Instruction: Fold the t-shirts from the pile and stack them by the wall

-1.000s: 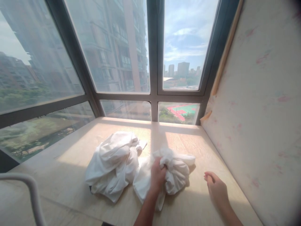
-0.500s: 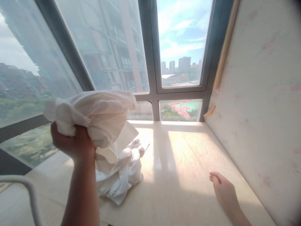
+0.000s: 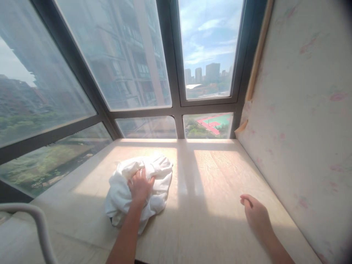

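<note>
A crumpled white cloth [image 3: 159,183] lies heaped on the pale wooden ledge [image 3: 214,234], left of the middle. My left hand [image 3: 140,185] rests on top of this heap, its fingers apart and thumb out to the side, touching the fabric. Some fingertips sink among the folds. Off to the right, my right hand [image 3: 257,216] is loosely closed over the sunlit ledge with nothing visible in it. The thumb and index finger are close together.
Windows in dark frames [image 3: 176,106] border the ledge at the back and left. A wall with faded floral paper [image 3: 310,146] runs along the right, its paper peeling near the window. A pale curved tube [image 3: 41,223] stands at the lower left.
My left hand has come down and to the right, lowering the raised bundle of white cloth onto the heap, and its fingers have spread. My right hand has barely moved.
</note>
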A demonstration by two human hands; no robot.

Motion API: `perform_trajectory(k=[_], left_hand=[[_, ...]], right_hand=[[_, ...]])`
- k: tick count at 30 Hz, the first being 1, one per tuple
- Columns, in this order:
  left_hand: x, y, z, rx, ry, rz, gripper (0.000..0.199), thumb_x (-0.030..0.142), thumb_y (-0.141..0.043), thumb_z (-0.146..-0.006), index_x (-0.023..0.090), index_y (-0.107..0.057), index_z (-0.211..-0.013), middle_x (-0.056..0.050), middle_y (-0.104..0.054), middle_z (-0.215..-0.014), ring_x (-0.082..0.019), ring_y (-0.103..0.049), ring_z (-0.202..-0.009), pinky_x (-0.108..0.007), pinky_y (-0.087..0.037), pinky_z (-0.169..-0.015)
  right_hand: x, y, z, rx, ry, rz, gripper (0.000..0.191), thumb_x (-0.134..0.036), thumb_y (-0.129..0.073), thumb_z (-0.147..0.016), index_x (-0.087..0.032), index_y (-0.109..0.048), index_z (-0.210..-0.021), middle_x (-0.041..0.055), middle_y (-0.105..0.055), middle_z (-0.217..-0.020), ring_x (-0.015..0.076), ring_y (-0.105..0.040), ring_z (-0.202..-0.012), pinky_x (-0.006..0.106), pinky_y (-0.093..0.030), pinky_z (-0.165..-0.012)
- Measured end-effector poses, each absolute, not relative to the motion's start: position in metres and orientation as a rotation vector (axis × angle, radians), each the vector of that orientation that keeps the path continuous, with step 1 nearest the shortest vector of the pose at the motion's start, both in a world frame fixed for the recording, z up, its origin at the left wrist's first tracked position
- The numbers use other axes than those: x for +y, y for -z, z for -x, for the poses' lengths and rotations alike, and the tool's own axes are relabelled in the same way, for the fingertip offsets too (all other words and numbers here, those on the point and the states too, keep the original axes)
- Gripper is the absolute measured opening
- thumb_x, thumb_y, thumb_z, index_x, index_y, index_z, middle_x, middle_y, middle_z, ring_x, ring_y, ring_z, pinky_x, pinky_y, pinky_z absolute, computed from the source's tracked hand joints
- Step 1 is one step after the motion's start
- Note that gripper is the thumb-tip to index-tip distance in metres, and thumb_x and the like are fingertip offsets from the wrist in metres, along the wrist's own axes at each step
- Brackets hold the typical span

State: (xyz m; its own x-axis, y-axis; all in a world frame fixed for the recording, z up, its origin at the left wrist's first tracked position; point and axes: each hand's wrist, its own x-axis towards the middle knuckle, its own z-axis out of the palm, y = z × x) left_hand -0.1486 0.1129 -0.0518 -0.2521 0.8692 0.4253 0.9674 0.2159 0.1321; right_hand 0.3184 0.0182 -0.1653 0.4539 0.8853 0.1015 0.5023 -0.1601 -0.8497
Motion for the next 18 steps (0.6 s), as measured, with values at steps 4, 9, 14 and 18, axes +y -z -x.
perform_trajectory(k=[4, 9, 14, 18], left_hand=[[0.113, 0.046, 0.159, -2.276, 0.565, 1.719, 0.059, 0.045, -0.058, -0.087, 0.013, -0.054, -0.136, -0.021, -0.057, -0.134, -0.038, -0.052, -0.121, -0.06, -0.031, -0.109], [0.119, 0.039, 0.169, -2.339, 0.684, 1.68, 0.053, 0.048, -0.057, -0.087, 0.017, -0.056, -0.131, -0.018, -0.061, -0.129, -0.037, -0.054, -0.12, -0.057, -0.035, -0.107], [0.117, 0.025, 0.155, -2.321, 0.859, 1.678, 0.051, 0.036, -0.053, -0.089, 0.011, -0.052, -0.134, -0.024, -0.052, -0.14, -0.041, -0.043, -0.134, -0.061, -0.033, -0.107], [0.095, 0.034, 0.113, -2.169, 1.138, 1.958, 0.047, 0.032, -0.048, -0.091, 0.016, -0.052, -0.135, -0.018, -0.044, -0.151, -0.035, -0.033, -0.144, -0.057, -0.027, -0.116]], right_hand=[[0.019, 0.163, -0.317, -1.163, -0.527, 1.804, 0.033, -0.043, -0.047, -0.072, -0.023, -0.072, -0.078, 0.0069, -0.077, -0.087, 0.0305, -0.072, -0.089, 0.038, -0.053, -0.077], [0.02, 0.159, -0.314, -1.167, -0.507, 1.787, 0.032, -0.043, -0.048, -0.071, -0.024, -0.072, -0.075, 0.0063, -0.077, -0.087, 0.0296, -0.072, -0.088, 0.037, -0.053, -0.074], [0.02, 0.16, -0.318, -1.173, -0.54, 1.788, 0.035, -0.042, -0.046, -0.075, -0.022, -0.073, -0.082, 0.0068, -0.077, -0.091, 0.0277, -0.071, -0.092, 0.035, -0.052, -0.079], [0.026, 0.163, -0.304, -1.145, -0.603, 1.851, 0.034, -0.041, -0.046, -0.078, -0.022, -0.072, -0.089, 0.0063, -0.076, -0.092, 0.0273, -0.071, -0.089, 0.035, -0.05, -0.075]])
